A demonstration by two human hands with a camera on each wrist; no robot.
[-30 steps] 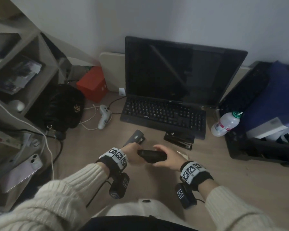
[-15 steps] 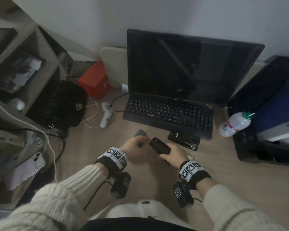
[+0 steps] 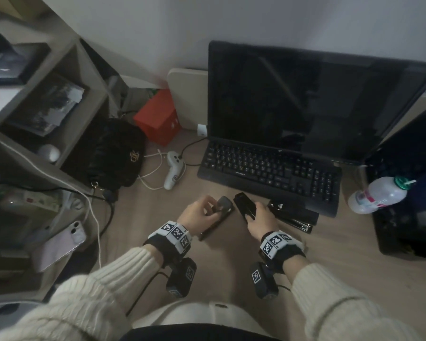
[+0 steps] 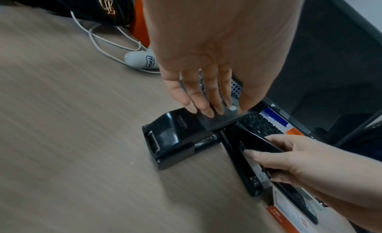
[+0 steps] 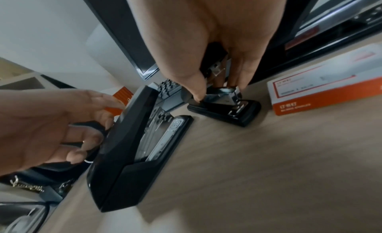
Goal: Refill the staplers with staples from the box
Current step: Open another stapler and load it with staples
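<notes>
Apparently mid-opening, no staples loaded yet: pinching the raised lid of the left stapler (image 3: 225,205) with left hand (image 3: 199,212) fingers, clamping right hand (image 3: 262,219) fingers round the right stapler (image 3: 242,204), top lifted off its base. Standing side by side on the tabletop (image 3: 342,254), just near of the keyboard (image 3: 268,168); black, glossy, bare metal magazines showing. Next, probably: fetching a strip from the box (image 5: 322,92) to the right, which calls for freeing one hand while keeping a lid up.
</notes>
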